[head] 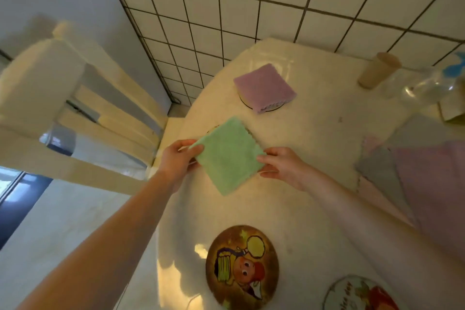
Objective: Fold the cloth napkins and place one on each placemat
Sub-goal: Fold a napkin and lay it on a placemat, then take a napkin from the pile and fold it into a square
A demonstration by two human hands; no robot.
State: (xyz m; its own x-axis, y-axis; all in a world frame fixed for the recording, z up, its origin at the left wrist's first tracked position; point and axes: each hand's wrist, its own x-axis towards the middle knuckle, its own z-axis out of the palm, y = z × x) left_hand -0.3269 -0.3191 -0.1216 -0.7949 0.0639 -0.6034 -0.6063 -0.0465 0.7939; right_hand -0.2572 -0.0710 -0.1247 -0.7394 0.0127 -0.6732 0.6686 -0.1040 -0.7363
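A folded green napkin (pixel 227 156) is held just above the round table (pixel 327 148), over a placemat whose dark edge (pixel 212 129) barely peeks out behind it. My left hand (pixel 178 158) pinches its left corner and my right hand (pixel 281 165) pinches its right corner. Farther back, a folded pink napkin (pixel 264 87) lies on a round placemat (pixel 273 108). Two round cartoon placemats lie bare near me, a brown one (pixel 241 267) and a white one (pixel 359 294). Unfolded grey and pink napkins (pixel 422 168) are piled at the right.
A cream wooden chair (pixel 75 98) stands left of the table. A beige cup (pixel 377 70) and a clear plastic bottle (pixel 427 83) sit at the table's back right. Tiled floor lies beyond the table edge.
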